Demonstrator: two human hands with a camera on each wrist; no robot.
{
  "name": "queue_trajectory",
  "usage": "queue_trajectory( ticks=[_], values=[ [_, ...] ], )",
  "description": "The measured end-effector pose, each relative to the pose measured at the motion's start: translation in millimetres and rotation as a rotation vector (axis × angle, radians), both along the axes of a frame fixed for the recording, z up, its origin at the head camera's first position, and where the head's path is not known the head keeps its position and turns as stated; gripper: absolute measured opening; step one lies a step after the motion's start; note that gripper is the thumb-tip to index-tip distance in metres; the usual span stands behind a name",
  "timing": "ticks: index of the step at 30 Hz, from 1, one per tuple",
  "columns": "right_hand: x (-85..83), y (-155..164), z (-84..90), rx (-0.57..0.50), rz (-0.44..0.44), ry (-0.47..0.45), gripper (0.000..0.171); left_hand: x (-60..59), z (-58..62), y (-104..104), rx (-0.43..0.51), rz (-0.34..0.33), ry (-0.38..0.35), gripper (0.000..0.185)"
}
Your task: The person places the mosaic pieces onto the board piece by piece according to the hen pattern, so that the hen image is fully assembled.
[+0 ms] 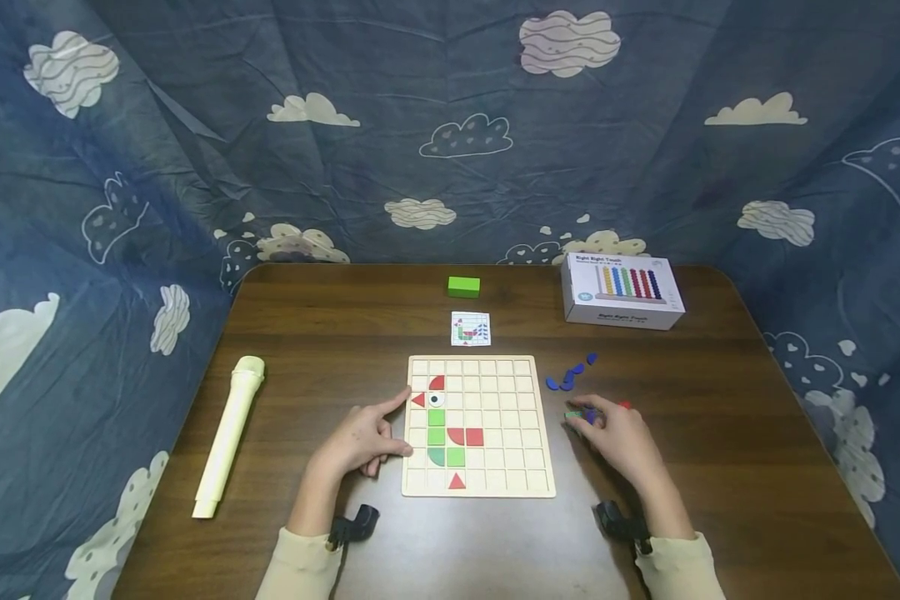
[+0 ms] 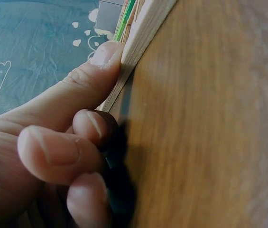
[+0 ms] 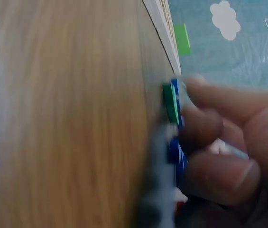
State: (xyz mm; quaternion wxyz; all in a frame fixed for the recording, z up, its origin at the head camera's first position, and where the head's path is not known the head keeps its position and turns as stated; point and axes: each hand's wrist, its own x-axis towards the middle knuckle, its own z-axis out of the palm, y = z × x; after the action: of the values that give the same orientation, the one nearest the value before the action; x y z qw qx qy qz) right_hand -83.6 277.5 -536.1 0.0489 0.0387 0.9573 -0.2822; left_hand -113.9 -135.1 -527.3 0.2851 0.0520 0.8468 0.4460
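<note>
A pale wooden grid board lies on the table with several red and green pieces and a round eye piece in its squares. My left hand rests at its left edge, index finger and thumb spread along the side, the other fingers bent under. In the left wrist view the thumb presses the board's edge. My right hand hovers right of the board, thumb and index finger parted around a green piece on the table. Blue pieces lie under its fingers, and a red piece behind.
Several blue pieces trail beyond the right hand. A picture card lies above the board, and a green block stands behind it. A white abacus box sits back right; a cream microphone-shaped stick lies at left.
</note>
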Motion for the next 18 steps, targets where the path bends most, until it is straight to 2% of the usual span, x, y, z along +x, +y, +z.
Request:
queue_trajectory(
  ticks=[4,7,13,18],
  values=[
    [2.6,6.1,-0.2,-0.021,0.062,-0.063,0.037,-0.1,0.7,-0.2,0.016,-0.003,-0.006,0.098],
    [2.4,8.4,-1.2,-0.019,0.059,-0.049,0.032,-0.1,0.9,-0.6,0.023,-0.006,-0.006,0.097],
    [1.0,5.1,-2.5,0.015,0.053,0.032,0.029,0.0,1.0,-1.4,0.023,-0.009,-0.006,0.097],
    [3.4,-8.1,5.1,0.011,0.09,0.143,0.027,-0.3,0.1,-0.8,0.015,-0.011,0.008,0.097]
  ],
)
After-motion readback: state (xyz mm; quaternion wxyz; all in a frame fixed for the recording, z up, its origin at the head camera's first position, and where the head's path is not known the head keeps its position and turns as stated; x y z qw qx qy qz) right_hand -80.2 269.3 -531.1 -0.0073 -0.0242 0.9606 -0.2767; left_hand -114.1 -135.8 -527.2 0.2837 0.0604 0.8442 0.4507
